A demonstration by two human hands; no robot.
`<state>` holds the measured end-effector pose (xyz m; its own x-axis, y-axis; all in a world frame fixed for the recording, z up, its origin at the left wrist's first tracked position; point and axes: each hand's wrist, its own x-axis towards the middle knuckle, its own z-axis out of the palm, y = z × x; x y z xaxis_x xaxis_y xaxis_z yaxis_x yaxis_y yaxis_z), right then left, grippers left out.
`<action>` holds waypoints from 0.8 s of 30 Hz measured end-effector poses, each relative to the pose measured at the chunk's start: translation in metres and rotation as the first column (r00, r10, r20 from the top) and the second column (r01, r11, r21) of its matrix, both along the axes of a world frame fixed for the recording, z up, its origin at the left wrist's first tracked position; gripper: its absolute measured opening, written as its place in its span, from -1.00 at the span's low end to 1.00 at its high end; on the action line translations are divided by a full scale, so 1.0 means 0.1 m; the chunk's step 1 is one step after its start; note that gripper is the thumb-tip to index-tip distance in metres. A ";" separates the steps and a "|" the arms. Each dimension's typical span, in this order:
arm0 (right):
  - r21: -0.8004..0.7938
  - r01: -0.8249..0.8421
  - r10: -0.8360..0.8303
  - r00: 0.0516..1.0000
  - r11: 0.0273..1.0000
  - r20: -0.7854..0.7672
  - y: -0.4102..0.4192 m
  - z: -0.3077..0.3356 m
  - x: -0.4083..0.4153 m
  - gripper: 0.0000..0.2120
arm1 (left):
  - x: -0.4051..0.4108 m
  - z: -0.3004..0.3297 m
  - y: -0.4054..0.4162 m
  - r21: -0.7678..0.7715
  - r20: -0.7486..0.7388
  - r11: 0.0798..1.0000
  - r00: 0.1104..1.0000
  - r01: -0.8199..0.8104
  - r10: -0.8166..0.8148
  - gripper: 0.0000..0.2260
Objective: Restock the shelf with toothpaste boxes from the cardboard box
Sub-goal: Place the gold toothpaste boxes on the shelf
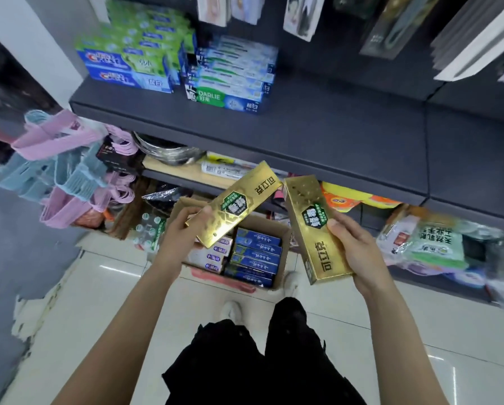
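My left hand (pixel 183 232) grips one gold toothpaste box (pixel 236 203), tilted up to the right above the cardboard box (pixel 284 247) on the floor. My right hand (pixel 353 247) holds a second gold toothpaste box (pixel 312 226), nearly upright, just right of the first. Inside the cardboard box lie several blue toothpaste boxes (pixel 256 255) and some white ones (pixel 209 254). The dark grey shelf (pixel 318 133) above carries stacked blue and green toothpaste boxes (pixel 130 54) at its left and a Darlie stack (pixel 230 77) beside them; its right part is bare.
Pink and blue hangers (pixel 57 171) hang at the left. Lower shelves hold packaged goods (pixel 429 241) and a metal bowl (pixel 163 147). Hanging packets (pixel 300 13) are above the shelf. My legs and white shoes (pixel 233 311) stand on the tiled floor.
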<state>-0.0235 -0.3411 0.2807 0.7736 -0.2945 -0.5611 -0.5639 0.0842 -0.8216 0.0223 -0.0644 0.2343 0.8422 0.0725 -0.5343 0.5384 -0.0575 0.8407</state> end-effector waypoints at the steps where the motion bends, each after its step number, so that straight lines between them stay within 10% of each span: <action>1: 0.020 0.006 -0.006 1.000 1.000 0.016 -0.03 -0.01 0.05 -0.69 | 0.03 0.00 -0.05 -0.001 0.015 1.000 1.000 -0.011 0.011 -0.74; 9: 0.158 -0.209 0.192 0.975 0.965 0.115 -0.34 0.02 0.57 0.00 | 0.17 0.08 -0.64 -0.021 0.097 0.998 0.994 -0.058 0.059 -0.92; 24: 0.328 -0.318 0.255 0.941 0.890 0.221 -1.04 0.04 1.21 -0.10 | 0.15 0.23 -1.53 -0.050 0.122 0.951 0.943 -0.305 0.309 -0.81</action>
<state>0.0976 -0.4453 0.2844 0.8853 0.1481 -0.4409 -0.4647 0.2423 -0.8517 0.0369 -0.2178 0.2568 0.8426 0.3238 -0.4303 0.4146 0.1201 0.9021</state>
